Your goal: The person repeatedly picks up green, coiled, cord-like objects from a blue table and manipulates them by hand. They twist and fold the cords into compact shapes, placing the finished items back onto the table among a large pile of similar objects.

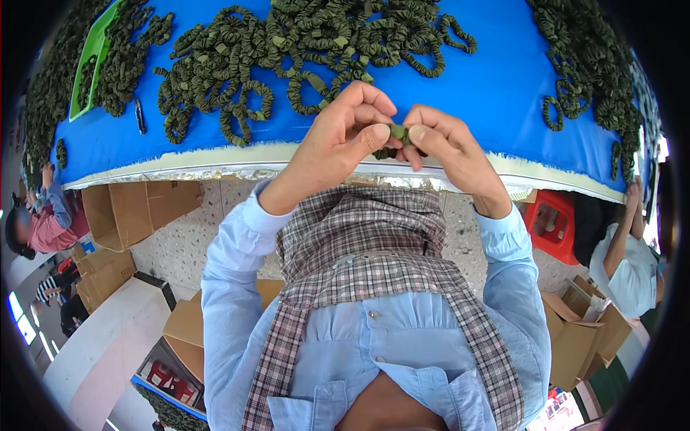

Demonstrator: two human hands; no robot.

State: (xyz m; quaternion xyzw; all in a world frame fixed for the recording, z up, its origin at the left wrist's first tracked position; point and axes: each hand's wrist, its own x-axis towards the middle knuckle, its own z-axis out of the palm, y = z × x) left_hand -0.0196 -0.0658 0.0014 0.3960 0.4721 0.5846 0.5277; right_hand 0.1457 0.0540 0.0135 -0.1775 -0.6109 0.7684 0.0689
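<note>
Two bare hands meet just above the near edge of the blue table (478,90), and the small green cloth band (399,134) between them is mostly hidden by the fingers. The left hand (339,135) pinches it between thumb and forefinger; the right hand (454,149) presses its thumb on the other side. How the left hand's farther fingers bear on the cloth is hard to make out. Only a short, flat olive piece shows clearly, with a darker gathered bit below.

Past the hands, the middle heap of hair ties (287,47) runs off the upper rim, and the right-hand pile (596,61) bends into the dark border. A slim dark tool (139,116) lies at the left, too small to tell as pen or cutter.

Bare blue surface spreads to the right of the hands, between the two piles; a narrower strip lies between the left ties and the pale front edge, which is ragged and trimmed with wrinkled silvery wrapping. The ties are puckered rings, some with a smooth, lighter patch. A smooth green plastic tray (81,90) stands tilted-looking at the far left; below the table are brown cardboard boxes (169,202) and a glossy red stool (552,224).
</note>
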